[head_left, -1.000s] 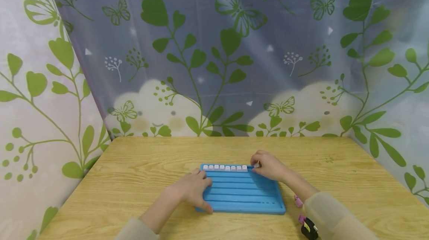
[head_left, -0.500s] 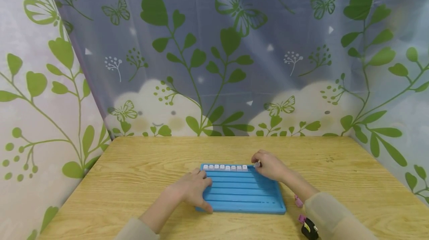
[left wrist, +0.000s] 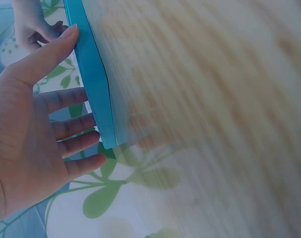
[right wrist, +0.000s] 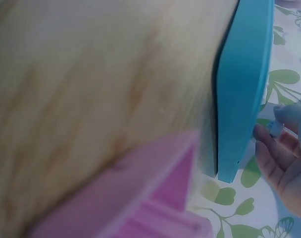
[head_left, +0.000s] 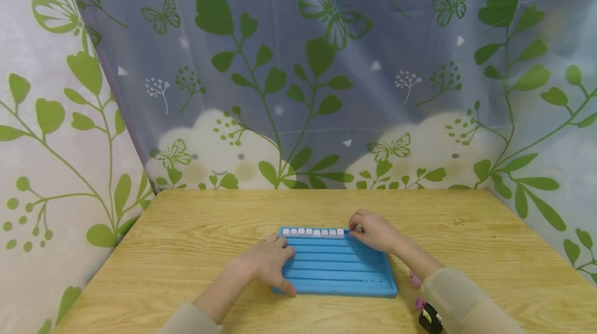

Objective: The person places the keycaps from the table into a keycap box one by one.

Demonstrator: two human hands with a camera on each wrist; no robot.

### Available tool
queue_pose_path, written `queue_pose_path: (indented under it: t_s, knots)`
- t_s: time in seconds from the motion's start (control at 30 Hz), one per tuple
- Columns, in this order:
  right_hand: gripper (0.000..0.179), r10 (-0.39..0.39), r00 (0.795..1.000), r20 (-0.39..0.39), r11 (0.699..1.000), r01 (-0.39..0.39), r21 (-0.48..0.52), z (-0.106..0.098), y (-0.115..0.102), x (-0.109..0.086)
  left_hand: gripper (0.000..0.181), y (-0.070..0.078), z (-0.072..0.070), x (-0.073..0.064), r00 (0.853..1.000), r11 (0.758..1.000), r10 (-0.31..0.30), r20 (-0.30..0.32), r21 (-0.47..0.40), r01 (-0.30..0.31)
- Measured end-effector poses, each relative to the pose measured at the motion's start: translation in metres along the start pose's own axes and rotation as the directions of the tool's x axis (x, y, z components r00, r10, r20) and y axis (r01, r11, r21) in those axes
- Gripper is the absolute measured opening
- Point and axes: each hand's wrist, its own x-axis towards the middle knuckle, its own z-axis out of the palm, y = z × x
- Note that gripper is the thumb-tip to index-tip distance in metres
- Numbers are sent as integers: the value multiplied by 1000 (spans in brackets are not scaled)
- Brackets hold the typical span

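Loose keycap (right wrist: 276,128): pinched at the far right of the tray, just beyond the end of the key row; whether touching the tray or hovering above, cannot tell.
Key row: eight white keycaps (head_left: 313,233), side by side along the far edge from the left corner, probably lined up in the top groove to sit evenly; short gap at the right end.
Blue tray (head_left: 336,292): flat on the bench, long side toward the person, likely turned so for easy reach to every groove; lower grooves bare where visible.
Right hand (head_left: 371,229): closed to a small pinch on the loose keycap with thumb and fingertips, likely for fine control; bent inward over the far right corner, with forearm slanting in from lower right.
Left hand (head_left: 270,262): spread wide and nearly straight-fingered along the left edge, with thumb at the near corner; gripping nothing, probably steadying the tray.
Sleeves (head_left: 459,292): cream, back from both wrists.
Pink pieces (head_left: 415,279): near the right forearm, beside a black item (head_left: 430,318); whether worn or lying loose, cannot tell.
Bench (head_left: 205,230): wood-grained, backed by a leaf-and-butterfly curtain (head_left: 289,13).
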Motion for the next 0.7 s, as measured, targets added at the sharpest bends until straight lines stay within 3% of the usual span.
queue_pose_path:
  t_s: [0.2, 0.43, 0.7]
  knots:
    - [19, 39, 999, 26, 999, -38, -9, 0, -1, 2, 75, 0, 1, 1, 1000, 1000, 0, 0, -6, 0]
    - [15, 2, 999, 32, 998, -1, -55, 1, -2, 3, 76, 0, 0, 0, 1000, 1000, -1, 7, -4, 1]
    - [14, 15, 1000, 20, 997, -14, -70, 2, -5, 4, 76, 0, 1, 1, 1000, 1000, 6, -2, 4, -6]
